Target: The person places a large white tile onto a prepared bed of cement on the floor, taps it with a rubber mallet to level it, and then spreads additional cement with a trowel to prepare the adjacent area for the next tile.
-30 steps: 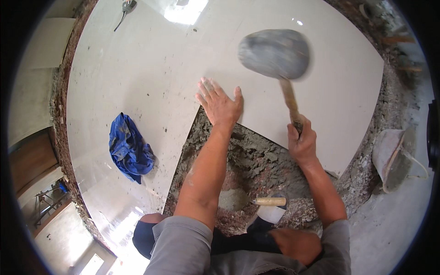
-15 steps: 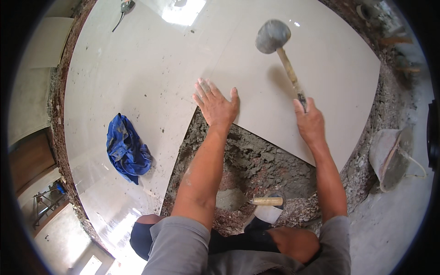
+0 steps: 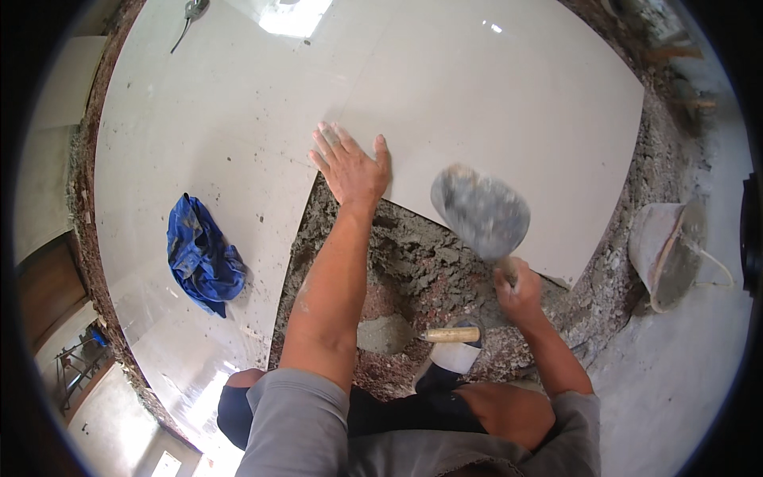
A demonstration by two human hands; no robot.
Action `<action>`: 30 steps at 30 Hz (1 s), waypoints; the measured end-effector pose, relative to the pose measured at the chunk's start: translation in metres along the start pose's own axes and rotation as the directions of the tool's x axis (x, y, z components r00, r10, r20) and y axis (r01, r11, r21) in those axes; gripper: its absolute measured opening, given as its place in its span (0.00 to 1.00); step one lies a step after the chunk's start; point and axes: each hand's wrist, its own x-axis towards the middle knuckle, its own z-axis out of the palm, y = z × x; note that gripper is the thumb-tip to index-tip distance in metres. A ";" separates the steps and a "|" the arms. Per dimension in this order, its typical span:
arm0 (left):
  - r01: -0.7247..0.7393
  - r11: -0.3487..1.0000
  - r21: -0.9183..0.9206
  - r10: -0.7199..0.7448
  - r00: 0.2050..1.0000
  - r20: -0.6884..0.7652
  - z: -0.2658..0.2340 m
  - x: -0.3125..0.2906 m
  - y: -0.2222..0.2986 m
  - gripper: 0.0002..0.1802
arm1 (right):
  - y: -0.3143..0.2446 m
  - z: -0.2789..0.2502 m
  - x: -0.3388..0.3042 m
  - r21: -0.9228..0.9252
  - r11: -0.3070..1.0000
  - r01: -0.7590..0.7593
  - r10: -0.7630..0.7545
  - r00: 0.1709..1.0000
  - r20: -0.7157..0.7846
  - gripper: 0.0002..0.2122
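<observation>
My left hand [image 3: 350, 168] lies flat on the corner of a large pale floor tile [image 3: 517, 103], its fingers spread and reaching toward the neighbouring tile [image 3: 191, 127]. Gripped by its handle in my right hand [image 3: 520, 292] is a rubber mallet [image 3: 481, 211]. Its grey head is blurred by motion and appears over the tile's near edge; whether it touches the tile I cannot tell. Rough wet mortar [image 3: 421, 254] fills the gap between that edge and my knees. A trowel [image 3: 451, 335] with a wooden handle rests there, its grey blade pointing left.
A crumpled blue cloth [image 3: 204, 256] lies on the left tile. Far left is a small tape measure [image 3: 195, 9]. On the right, a mortar-stained bucket [image 3: 656, 246] with a rope handle leans by the wall [image 3: 660, 374]. Rubble [image 3: 86, 171] borders the tiles.
The mallet has swung down and toward me, from high above the tile to near its close edge. My left hand stays flat on the tile, and the whole view has shifted slightly.
</observation>
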 end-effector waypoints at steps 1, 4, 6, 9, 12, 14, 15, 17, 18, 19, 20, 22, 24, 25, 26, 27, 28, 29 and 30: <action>0.011 1.000 0.005 -0.011 1.000 0.029 0.000 0.000 0.000 0.46 | 0.000 0.000 0.004 -0.103 0.988 -0.112 0.121 0.989 0.081 0.14; 0.024 1.000 0.017 -0.025 0.998 0.059 -0.001 0.000 0.001 0.45 | -0.006 0.001 0.012 -0.223 0.964 -0.147 0.181 0.974 0.140 0.14; 0.028 0.999 0.016 -0.029 0.997 0.068 -0.002 0.001 0.001 0.45 | -0.010 0.002 0.019 -0.160 0.982 -0.101 0.111 0.992 0.057 0.14; 0.022 1.000 0.017 -0.023 0.998 0.057 -0.006 -0.003 -0.005 0.46 | -0.022 0.004 0.032 0.028 0.997 -0.077 0.075 0.995 0.059 0.14; 0.038 0.998 0.056 -0.042 0.996 0.080 -0.010 -0.020 -0.021 0.46 | -0.035 0.006 0.044 0.046 0.998 -0.032 0.031 0.999 0.018 0.14; 0.108 0.989 0.105 -0.122 0.981 0.148 -0.011 -0.036 -0.035 0.47 | -0.040 0.007 0.052 0.058 0.998 0.036 -0.035 0.999 -0.011 0.14; 0.101 0.986 0.132 -0.122 0.979 0.164 -0.011 -0.042 -0.040 0.47 | -0.042 0.009 0.055 0.060 0.998 0.029 -0.029 1.000 -0.008 0.14; 0.046 0.993 0.109 -0.059 0.990 0.126 -0.009 -0.047 -0.049 0.46 | -0.042 0.014 0.061 0.078 0.989 0.129 -0.125 0.991 -0.052 0.13; 0.013 0.993 0.115 -0.028 0.992 0.127 -0.009 -0.049 -0.052 0.46 | -0.041 0.018 0.064 0.081 0.983 0.162 -0.157 0.985 -0.067 0.13; 0.020 0.993 0.112 -0.037 0.989 0.144 -0.009 -0.049 -0.054 0.46 | -0.039 0.022 0.067 0.076 0.982 0.174 -0.170 0.984 -0.054 0.13; 0.012 0.995 0.103 -0.028 0.988 0.149 -0.009 -0.050 -0.055 0.46 | -0.037 0.027 0.069 0.070 0.980 0.185 -0.183 0.982 -0.039 0.13; 0.022 0.997 0.072 -0.033 0.987 0.156 -0.011 -0.048 -0.054 0.46 | -0.034 0.036 0.073 -0.054 0.995 0.087 -0.081 0.992 0.098 0.13; 0.049 0.999 0.008 -0.049 0.989 0.136 -0.014 -0.048 -0.051 0.46 | -0.031 0.043 0.074 -0.309 0.949 -0.060 0.145 0.955 0.258 0.13; 0.059 0.998 0.030 -0.062 0.987 0.150 -0.015 -0.047 -0.050 0.45 | -0.029 0.046 0.075 -0.236 0.969 -0.077 0.132 0.965 0.227 0.13; 0.052 0.998 0.028 -0.056 0.988 0.147 -0.015 -0.048 -0.049 0.45 | -0.029 0.047 0.075 -0.157 0.986 -0.064 0.089 0.983 0.160 0.13; 0.049 0.998 0.050 -0.055 0.990 0.130 -0.016 -0.047 -0.048 0.45 | -0.027 0.047 0.076 -0.071 0.997 -0.032 0.036 0.998 0.058 0.14; 0.050 0.998 0.030 -0.053 0.989 0.140 -0.016 -0.048 -0.048 0.46 | -0.027 0.047 0.076 -0.048 0.997 -0.056 0.060 0.995 0.082 0.14; 0.050 0.998 0.031 -0.054 0.989 0.139 -0.016 -0.048 -0.049 0.46 | -0.025 0.046 0.077 -0.022 0.997 -0.071 0.072 0.995 0.075 0.14; 0.044 0.999 0.015 -0.045 0.992 0.116 -0.016 -0.048 -0.049 0.46 | -0.024 0.044 0.077 0.024 0.997 -0.070 0.067 0.994 0.087 0.15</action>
